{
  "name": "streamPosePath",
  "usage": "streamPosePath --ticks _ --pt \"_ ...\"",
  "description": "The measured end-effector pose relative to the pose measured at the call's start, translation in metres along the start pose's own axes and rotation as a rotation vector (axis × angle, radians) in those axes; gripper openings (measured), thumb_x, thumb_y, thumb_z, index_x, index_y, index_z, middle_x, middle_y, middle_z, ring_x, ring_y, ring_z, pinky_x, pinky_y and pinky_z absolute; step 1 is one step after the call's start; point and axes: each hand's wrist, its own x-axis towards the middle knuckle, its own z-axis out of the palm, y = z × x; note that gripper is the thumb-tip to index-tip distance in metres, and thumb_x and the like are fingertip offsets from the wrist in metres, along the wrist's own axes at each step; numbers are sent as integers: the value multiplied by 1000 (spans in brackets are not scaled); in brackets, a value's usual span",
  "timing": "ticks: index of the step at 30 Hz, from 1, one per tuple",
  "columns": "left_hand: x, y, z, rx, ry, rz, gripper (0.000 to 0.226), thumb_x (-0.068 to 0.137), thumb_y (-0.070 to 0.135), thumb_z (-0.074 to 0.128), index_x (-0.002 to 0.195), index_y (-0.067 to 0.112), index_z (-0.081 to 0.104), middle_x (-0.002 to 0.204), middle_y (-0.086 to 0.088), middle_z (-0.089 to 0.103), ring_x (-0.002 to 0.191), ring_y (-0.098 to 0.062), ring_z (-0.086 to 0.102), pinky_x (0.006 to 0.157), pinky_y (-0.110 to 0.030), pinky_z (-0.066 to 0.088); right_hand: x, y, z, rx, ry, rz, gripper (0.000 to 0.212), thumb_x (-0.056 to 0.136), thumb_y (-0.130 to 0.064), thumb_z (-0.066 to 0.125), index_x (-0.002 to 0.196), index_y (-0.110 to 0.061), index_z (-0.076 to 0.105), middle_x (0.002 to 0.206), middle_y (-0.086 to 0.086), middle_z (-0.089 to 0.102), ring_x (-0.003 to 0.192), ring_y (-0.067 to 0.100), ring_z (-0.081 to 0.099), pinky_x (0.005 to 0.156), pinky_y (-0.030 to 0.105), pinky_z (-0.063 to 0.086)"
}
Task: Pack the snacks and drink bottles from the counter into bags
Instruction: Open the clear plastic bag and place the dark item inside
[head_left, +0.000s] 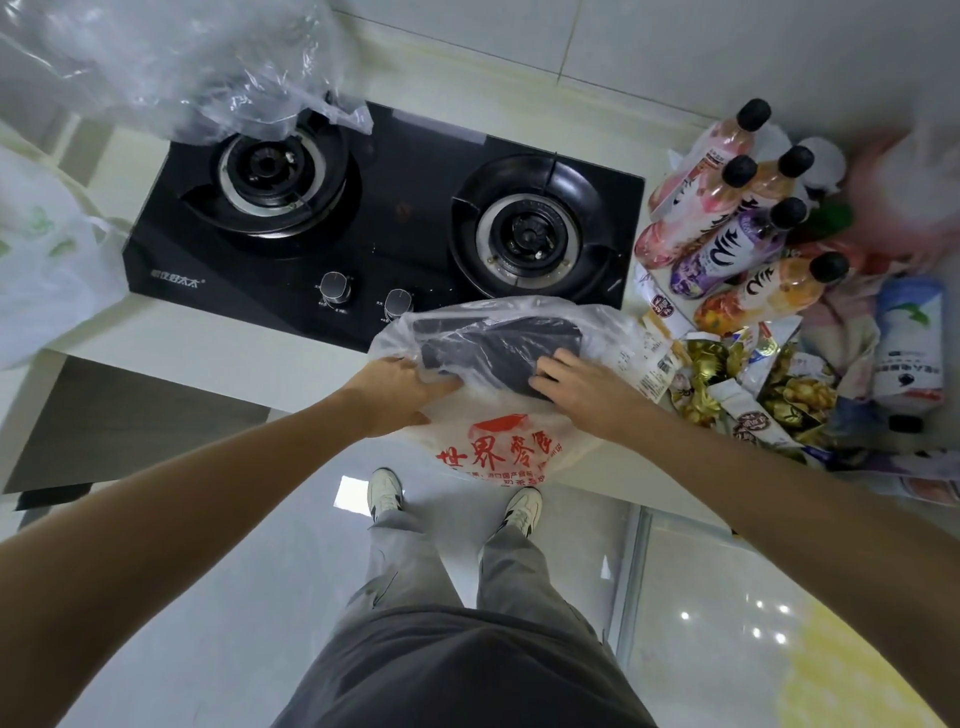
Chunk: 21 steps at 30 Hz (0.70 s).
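The black gas stove (384, 218) fills the middle of the white counter (171, 332) and serves as the landmark. At its front edge, just below the right burner, a translucent plastic bag with red print (493, 410) hangs partly over the counter lip. To the right of the stove lies the pile to be packed: drink bottles with black caps (727, 234) leaning together, and nearer the counter edge a heap of gold and white snack packets (748, 384). Left of the stove sits a white bag (47, 270), and a clear crumpled bag (182, 67) lies over its far left burner.

The left hand (400, 389) grips the bag's left rim, fingers curled into the film. The right hand (576, 379) pinches the right side of the mouth, thumb and fingers bent on the plastic.

Judging from this, the bag is being spread open and holds nothing visible. The thin film could slip or tear if pulled apart sharply, and since the bag overhangs the edge, a heavy bottle dropped in could drag it off the counter.
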Motion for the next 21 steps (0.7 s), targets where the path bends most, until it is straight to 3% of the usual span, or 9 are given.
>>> streamPosePath --ticks 4,8,13,18,21 --pt "-5 1 0 67 -68 -59 79 98 43 64 160 29 18 123 -7 67 112 -26 65 95 -34 52 -3 2 0 76 -30 30 77 86 -37 81 152 -18 47 145 7 47 129 29 47 95 44 56" --pt "-9 7 -3 57 -76 -134 93 88 59 67 156 30 10 113 -6 71 102 -26 70 82 -33 52 -10 2 -7 93 -131 34 102 83 -66 72 164 -29 20 169 10 17 153 32 23 103 46 51" --pt "-10 8 -11 19 -43 -204 97 77 73 66 149 29 20 103 -4 70 88 -25 70 70 -32 48 -15 1 -17 115 -233 52 115 79 -77 66 164 -39 -3 173 8 -5 158 34 12 112 49 43" --pt "-8 0 -25 53 24 -251 101 68 85 63 143 23 35 113 -2 67 87 -22 69 72 -33 52 -8 1 -20 122 -282 105 127 73 -81 67 160 -42 -17 172 9 -14 158 38 1 118 55 35" --pt "-6 1 -30 85 16 -276 111 65 96 52 146 22 33 125 1 63 82 -21 68 69 -33 54 -3 1 -21 121 -282 115 130 72 -83 66 160 -42 -21 172 10 -19 159 39 -7 124 57 25"
